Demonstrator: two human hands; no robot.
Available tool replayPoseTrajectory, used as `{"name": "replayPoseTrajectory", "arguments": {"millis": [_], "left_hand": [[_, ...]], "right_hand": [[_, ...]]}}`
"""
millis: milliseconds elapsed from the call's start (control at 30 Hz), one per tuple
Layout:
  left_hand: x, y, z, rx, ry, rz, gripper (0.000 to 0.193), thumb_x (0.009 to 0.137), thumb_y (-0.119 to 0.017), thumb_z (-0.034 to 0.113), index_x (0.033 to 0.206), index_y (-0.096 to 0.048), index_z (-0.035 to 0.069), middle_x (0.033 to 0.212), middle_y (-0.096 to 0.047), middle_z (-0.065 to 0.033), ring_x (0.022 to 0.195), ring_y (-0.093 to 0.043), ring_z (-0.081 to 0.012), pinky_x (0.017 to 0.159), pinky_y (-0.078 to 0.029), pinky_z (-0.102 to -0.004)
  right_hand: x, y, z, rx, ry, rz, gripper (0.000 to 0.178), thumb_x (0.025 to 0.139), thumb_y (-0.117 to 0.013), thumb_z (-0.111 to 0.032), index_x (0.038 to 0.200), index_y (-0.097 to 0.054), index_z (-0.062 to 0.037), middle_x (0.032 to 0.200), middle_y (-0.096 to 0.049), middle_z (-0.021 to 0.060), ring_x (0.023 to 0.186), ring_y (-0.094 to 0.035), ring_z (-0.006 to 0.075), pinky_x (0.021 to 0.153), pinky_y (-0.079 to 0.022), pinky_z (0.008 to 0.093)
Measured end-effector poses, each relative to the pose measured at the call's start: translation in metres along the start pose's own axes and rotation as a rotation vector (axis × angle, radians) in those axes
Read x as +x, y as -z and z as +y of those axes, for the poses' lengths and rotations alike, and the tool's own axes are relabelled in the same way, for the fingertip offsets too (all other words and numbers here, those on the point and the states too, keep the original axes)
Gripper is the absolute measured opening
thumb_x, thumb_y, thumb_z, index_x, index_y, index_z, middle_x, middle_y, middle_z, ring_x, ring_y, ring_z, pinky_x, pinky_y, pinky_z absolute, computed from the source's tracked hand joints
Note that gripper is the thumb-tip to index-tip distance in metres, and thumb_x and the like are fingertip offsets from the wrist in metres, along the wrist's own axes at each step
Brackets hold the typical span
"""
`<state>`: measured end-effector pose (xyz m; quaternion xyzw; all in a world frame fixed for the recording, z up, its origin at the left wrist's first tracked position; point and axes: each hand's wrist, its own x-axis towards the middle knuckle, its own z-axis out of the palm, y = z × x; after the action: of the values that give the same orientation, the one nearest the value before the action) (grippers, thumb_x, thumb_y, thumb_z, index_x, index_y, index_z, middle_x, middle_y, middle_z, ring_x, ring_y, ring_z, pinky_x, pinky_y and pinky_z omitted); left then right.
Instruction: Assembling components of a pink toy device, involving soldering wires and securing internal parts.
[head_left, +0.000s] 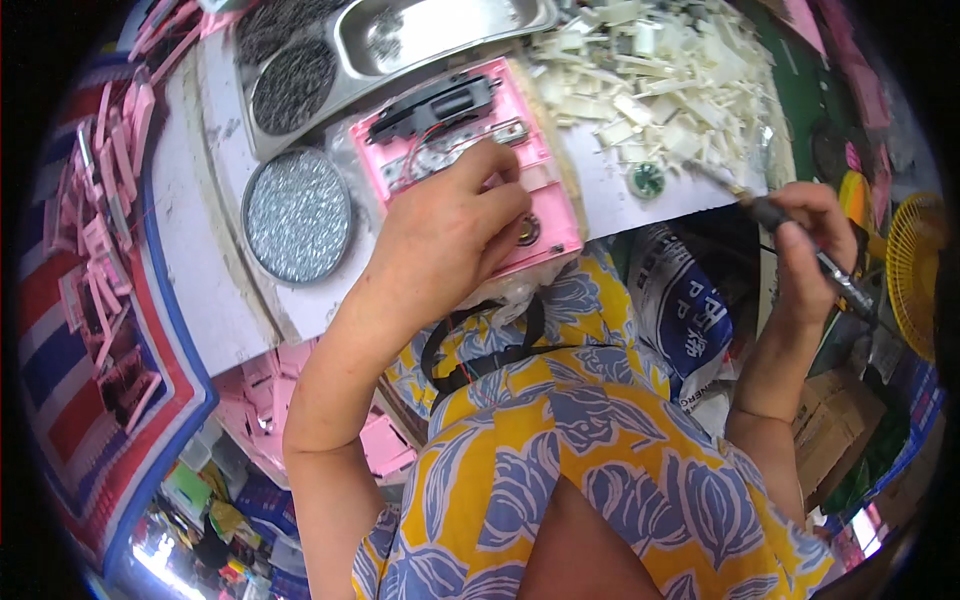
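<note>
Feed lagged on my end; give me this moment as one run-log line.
left hand: pressing on pink casing | right hand: holding screwdriver, off the work | round tray of screws: left of casing | white plastic parts pile: behind

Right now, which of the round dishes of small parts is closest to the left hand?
The silvery round dish, just beside the left hand and the pink housing. The two dark-filled round dishes lie farther up the bench.

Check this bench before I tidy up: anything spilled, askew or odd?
Nothing is clearly damaged. The white plastic parts lie in a loose heap reaching the table edge, and one small round green part sits apart from it.
</note>
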<state>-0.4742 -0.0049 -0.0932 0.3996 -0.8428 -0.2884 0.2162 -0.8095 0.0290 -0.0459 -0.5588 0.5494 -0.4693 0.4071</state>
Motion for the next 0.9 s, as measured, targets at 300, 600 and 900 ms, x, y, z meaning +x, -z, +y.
{"name": "replayPoseTrajectory", "arguments": {"millis": [300,600,900], "left_hand": [[0.003,0.001,0.008,0.001,-0.005,0.052,0.015,0.081,-0.072,-0.003,0.095,-0.069,0.002,0.106,-0.063,-0.0148,0.088,-0.068,-0.0317,0.074,-0.055,-0.0368],[0.008,-0.003,0.018,0.019,-0.012,0.055,0.018,0.079,-0.073,-0.005,0.095,-0.068,0.001,0.105,-0.063,-0.0141,0.086,-0.067,-0.0299,0.073,-0.055,-0.0363],[-0.019,0.003,-0.006,-0.08,-0.041,0.405,0.03,0.085,-0.072,0.001,0.114,-0.066,0.001,0.104,-0.063,-0.013,0.068,-0.055,-0.0186,0.062,-0.046,-0.0309]], "right_hand": [[-0.051,0.16,0.003,-0.162,0.194,0.828,0.007,0.094,-0.065,-0.004,0.1,-0.066,-0.0015,0.079,-0.061,-0.0026,0.066,-0.05,0.0035,0.058,-0.036,0.0184],[0.025,0.193,0.054,-0.408,0.258,0.953,0.013,0.09,-0.073,-0.012,0.097,-0.07,-0.0015,0.084,-0.068,0.0005,0.074,-0.058,0.0071,0.067,-0.044,0.0226],[0.001,0.069,0.062,0.902,-0.169,0.387,0.037,0.105,-0.053,-0.031,0.129,-0.057,-0.0033,0.081,-0.063,0.0049,0.054,-0.041,0.0056,0.055,-0.034,0.0239]]}}
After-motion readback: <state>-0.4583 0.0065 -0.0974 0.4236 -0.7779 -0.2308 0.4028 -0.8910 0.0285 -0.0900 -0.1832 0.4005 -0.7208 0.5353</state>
